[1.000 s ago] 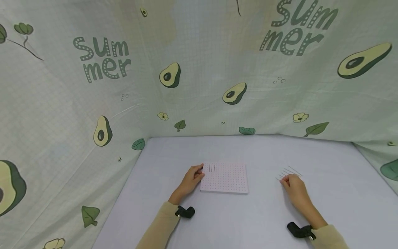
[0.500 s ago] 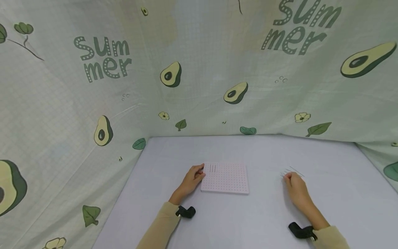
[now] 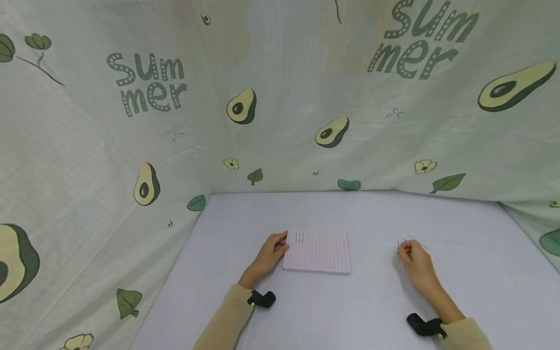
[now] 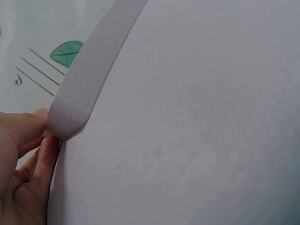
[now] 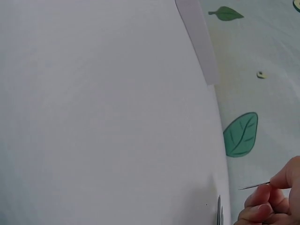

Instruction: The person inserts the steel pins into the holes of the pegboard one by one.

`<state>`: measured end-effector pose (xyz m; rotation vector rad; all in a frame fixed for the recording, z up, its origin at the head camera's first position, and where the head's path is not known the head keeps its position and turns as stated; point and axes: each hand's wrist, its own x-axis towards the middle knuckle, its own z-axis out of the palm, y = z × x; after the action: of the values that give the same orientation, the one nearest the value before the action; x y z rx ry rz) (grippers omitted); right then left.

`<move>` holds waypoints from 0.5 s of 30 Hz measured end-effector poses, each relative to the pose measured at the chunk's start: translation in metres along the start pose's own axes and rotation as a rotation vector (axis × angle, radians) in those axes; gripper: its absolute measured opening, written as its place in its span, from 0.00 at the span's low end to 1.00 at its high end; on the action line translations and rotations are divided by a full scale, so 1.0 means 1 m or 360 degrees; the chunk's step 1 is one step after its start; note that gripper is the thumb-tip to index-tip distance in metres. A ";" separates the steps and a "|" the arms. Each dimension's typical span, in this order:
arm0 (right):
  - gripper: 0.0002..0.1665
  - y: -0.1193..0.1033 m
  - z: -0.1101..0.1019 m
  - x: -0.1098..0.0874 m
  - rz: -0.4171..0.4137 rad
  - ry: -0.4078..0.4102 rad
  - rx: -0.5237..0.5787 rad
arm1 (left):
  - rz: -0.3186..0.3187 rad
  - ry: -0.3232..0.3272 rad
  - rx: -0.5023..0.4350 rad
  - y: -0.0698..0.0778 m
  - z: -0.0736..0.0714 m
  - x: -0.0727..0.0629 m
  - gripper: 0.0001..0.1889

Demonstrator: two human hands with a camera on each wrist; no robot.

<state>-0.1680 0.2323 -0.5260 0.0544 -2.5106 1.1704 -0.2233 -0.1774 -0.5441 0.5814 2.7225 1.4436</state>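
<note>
A pale, flat board with rows of small holes [image 3: 323, 255] lies in the middle of the table. Three thin dark needles [image 4: 40, 71] stand up from it near its far left corner. My left hand [image 3: 266, 253] grips the board's left edge; the left wrist view has the thumb and fingers at its corner. Over to the right, my right hand [image 3: 416, 266] pinches a slim pointed needle [image 5: 254, 186] between thumb and fingertips, its tip sticking out. Loose needles [image 5: 219, 212] lie by this hand, partly hidden behind it in the head view.
A white table surface [image 3: 367, 311] spreads around the board. Behind and to the left hangs a pale cloth [image 3: 280, 146] printed with avocados, leaves and lettering. Black wrist devices [image 3: 423, 324] sit on both forearms.
The right hand has shifted slightly and now has a needle raised at its fingertips, off the loose row. The left hand and the board stay in place.
</note>
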 end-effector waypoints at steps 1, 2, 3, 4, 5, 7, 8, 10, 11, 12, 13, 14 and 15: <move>0.06 -0.001 0.001 0.000 -0.0012 0.0012 0.0013 | 0.0001 -0.0001 0.0002 0.000 0.000 -0.001 0.25; 0.05 -0.001 0.002 0.000 -0.0028 0.0022 0.0024 | -0.0004 -0.0004 0.0001 0.000 0.000 -0.001 0.25; 0.05 -0.001 0.002 0.001 -0.0045 0.0034 0.0034 | 0.0002 -0.0002 0.0003 0.000 0.000 -0.002 0.25; 0.04 -0.002 0.003 0.001 -0.0063 0.0044 0.0039 | 0.0001 -0.0001 0.0001 0.000 0.000 -0.002 0.25; 0.04 -0.003 0.004 0.002 -0.0078 0.0052 0.0047 | -0.0002 0.0001 0.0007 0.000 0.000 -0.003 0.25; 0.04 -0.004 0.005 0.003 -0.0101 0.0060 0.0051 | -0.0011 0.0005 0.0003 0.001 0.000 -0.003 0.25; 0.03 -0.005 0.005 0.004 -0.0110 0.0060 0.0052 | -0.0015 0.0007 0.0002 0.002 0.000 -0.003 0.25; 0.03 -0.007 0.005 0.005 -0.0119 0.0053 0.0061 | -0.0018 0.0011 0.0002 0.003 0.000 -0.003 0.25; 0.03 -0.009 0.005 0.006 -0.0122 0.0046 0.0066 | -0.0017 0.0011 -0.0002 0.003 0.000 -0.002 0.25; 0.03 -0.010 0.006 0.007 -0.0123 0.0037 0.0072 | -0.0017 0.0010 -0.0003 0.004 0.000 -0.002 0.25; 0.03 -0.012 0.006 0.008 -0.0124 0.0026 0.0082 | -0.0012 0.0010 -0.0002 0.004 0.000 -0.002 0.25; 0.03 -0.014 0.006 0.009 -0.0123 0.0012 0.0099 | -0.0009 0.0010 -0.0001 0.004 0.000 -0.002 0.25; 0.03 -0.015 0.006 0.010 -0.0122 0.0002 0.0116 | -0.0006 0.0011 -0.0002 0.005 0.000 -0.001 0.25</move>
<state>-0.1761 0.2187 -0.5150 0.1672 -2.4415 1.2301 -0.2207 -0.1757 -0.5402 0.5717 2.7263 1.4486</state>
